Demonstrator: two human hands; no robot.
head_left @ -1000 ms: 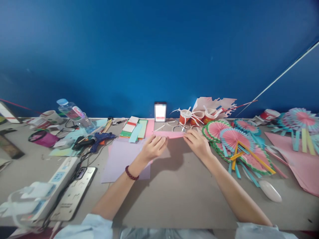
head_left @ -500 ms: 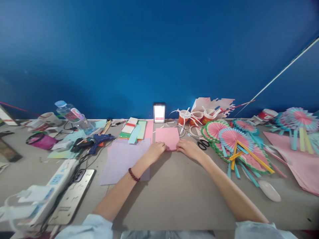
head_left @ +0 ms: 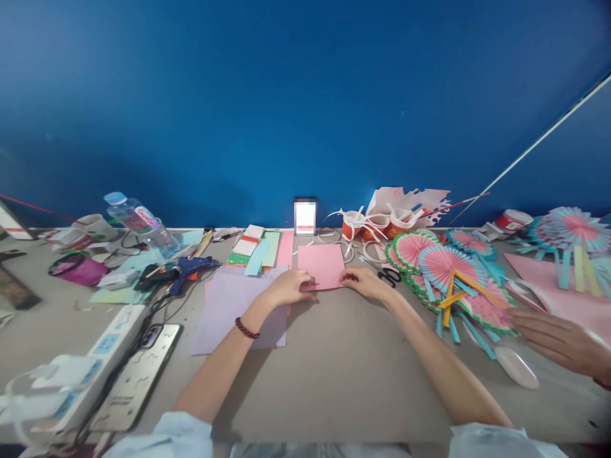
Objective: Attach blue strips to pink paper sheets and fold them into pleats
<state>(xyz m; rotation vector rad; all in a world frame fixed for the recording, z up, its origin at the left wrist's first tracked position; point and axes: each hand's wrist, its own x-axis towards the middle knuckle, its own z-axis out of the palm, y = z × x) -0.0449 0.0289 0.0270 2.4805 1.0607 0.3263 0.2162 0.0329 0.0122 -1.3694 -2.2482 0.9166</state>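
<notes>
Pink sheet lies on the worktop, in front of the wearer, between the two hands. Roughly square in outline; no clear long axis can be read. Far edge runs left to right, about parallel with the wall; side edges point from the wearer toward it. Near edge faces the wearer, its right end slightly farther off than its left.

Left hand at the near left corner, thumb on the wearer's side of the edge, fingers over the paper. Right hand at the near right corner, fingers bent. Both touch the sheet; cannot tell whether either pinches it or only presses.

Left of the sheet: purple paper, partly under the left forearm. Beyond the sheet, a small screen stands upright at the wall. Black-handled scissors just beside the right wrist; folded fans farther right. Another person's hand comes in from the right edge, fingers toward the fans; contact unclear.
</notes>
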